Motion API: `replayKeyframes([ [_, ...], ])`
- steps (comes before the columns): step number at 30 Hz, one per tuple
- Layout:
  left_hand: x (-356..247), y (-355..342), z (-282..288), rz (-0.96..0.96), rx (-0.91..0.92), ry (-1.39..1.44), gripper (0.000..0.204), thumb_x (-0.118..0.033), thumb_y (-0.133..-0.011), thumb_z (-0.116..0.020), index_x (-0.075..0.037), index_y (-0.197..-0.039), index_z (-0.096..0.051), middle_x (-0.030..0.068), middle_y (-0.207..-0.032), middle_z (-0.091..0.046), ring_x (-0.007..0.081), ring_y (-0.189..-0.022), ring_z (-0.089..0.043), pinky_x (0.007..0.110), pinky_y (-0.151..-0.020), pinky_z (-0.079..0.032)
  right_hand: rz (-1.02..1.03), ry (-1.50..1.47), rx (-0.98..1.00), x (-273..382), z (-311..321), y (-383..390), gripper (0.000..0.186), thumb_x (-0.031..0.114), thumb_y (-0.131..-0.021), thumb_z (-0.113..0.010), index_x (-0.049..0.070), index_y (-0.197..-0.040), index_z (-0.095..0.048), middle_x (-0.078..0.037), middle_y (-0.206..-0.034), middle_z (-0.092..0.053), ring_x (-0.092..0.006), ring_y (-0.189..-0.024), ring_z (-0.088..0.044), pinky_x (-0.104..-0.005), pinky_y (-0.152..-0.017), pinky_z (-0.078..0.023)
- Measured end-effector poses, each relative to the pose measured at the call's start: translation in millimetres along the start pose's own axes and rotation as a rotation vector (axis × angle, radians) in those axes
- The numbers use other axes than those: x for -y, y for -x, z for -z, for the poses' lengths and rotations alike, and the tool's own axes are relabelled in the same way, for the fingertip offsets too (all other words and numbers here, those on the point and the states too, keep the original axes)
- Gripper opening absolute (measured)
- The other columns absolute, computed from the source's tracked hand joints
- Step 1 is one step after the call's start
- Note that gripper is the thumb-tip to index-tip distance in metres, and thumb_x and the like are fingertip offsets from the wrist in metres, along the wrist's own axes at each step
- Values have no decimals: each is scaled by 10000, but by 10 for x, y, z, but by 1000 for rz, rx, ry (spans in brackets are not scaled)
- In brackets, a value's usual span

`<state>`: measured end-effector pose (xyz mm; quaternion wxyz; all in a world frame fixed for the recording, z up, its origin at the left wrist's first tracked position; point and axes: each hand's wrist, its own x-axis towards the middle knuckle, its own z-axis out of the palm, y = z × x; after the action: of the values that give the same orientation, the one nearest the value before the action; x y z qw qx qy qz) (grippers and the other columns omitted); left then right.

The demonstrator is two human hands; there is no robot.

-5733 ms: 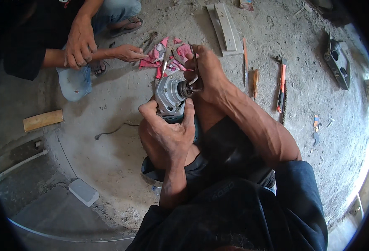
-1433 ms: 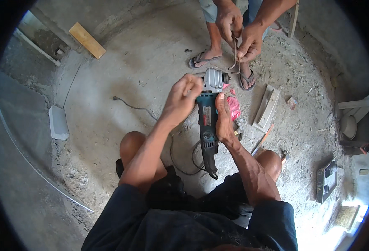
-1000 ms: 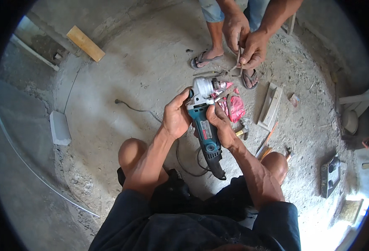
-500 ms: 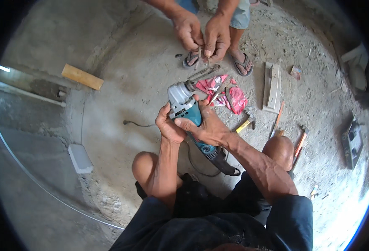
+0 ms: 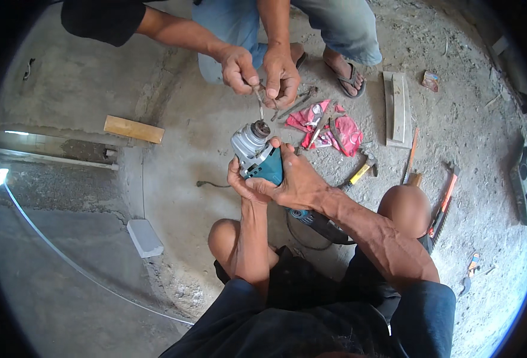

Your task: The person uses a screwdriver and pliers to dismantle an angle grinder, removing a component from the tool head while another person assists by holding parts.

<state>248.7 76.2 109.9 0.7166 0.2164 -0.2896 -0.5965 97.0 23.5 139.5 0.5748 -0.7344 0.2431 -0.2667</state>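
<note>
Between my hands I hold a teal angle grinder (image 5: 267,167) with a silver gear head tipped upward. My left hand (image 5: 248,184) is wrapped round the left side of its head end. From the right, my right hand (image 5: 297,178) grips the teal body, its thumb across toward the left hand and fingertips over the far edge. The dark round spindle end (image 5: 260,127) points at a co-worker. The co-worker's hands (image 5: 239,70) hold a thin rod (image 5: 261,107), its lower tip at the spindle; whether it touches, I cannot tell. My right forearm partly hides the black rear handle (image 5: 326,228).
On the floor ahead lie pink plastic wrapping (image 5: 347,134) with metal pieces, a yellow-handled hammer (image 5: 359,172) and a pale channel piece (image 5: 398,110). By my right knee is a handsaw (image 5: 445,200). Leftward are a wooden board (image 5: 133,129) and a grey block (image 5: 145,238).
The co-worker leans closer, hands lowered and shifted left, bringing the rod to the spindle. The grinder's head now tilts up toward them. Both my hands keep their grip.
</note>
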Motion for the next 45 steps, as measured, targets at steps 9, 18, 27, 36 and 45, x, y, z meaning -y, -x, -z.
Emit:
replayKeyframes([
  [9, 15, -28, -70, -45, 82, -37, 727, -654, -887, -468, -111, -1368, -515, 138, -1175, -524, 411, -1129, -510, 526, -938, -484, 66, 9, -38, 84, 31, 51, 905, 491, -831, -775, -187, -1276, -372, -376, -991, -597, -543, -907, -668, -523, -799, -547],
  [18, 3, -32, 5, -34, 7, -106, 771, -665, -862, -519, -111, -1398, -496, 141, -1159, -531, 418, -1114, -526, 518, -946, -492, 68, 73, -52, 33, -7, 32, 934, 498, -826, -781, -207, -1283, -372, -374, -998, -607, -522, -907, -685, -512, -794, -553],
  [27, 16, -77, -59, -8, 33, 7, 833, -647, -847, -557, -77, -1446, -457, 129, -1134, -538, 410, -1125, -518, 530, -956, -485, 135, 103, -79, 5, -10, 4, 923, 468, -828, -792, -214, -1305, -393, -341, -1029, -642, -469, -939, -708, -464, -841, -560],
  [36, 18, 35, 346, -16, -88, -40, 762, -636, -878, -485, -72, -1391, -514, 145, -1163, -542, 426, -1151, -521, 547, -960, -494, 59, 77, -24, 0, -24, -20, 915, 455, -821, -809, -209, -1300, -400, -340, -1034, -650, -454, -1009, -697, -459, -882, -548],
  [45, 40, 44, 429, -41, -163, -71, 812, -678, -865, -457, -59, -1386, -508, 150, -1178, -546, 422, -1123, -545, 540, -945, -505, 75, 78, -12, -4, 4, -40, 933, 491, -822, -805, -204, -1297, -403, -337, -1015, -644, -470, -955, -706, -461, -838, -560],
])
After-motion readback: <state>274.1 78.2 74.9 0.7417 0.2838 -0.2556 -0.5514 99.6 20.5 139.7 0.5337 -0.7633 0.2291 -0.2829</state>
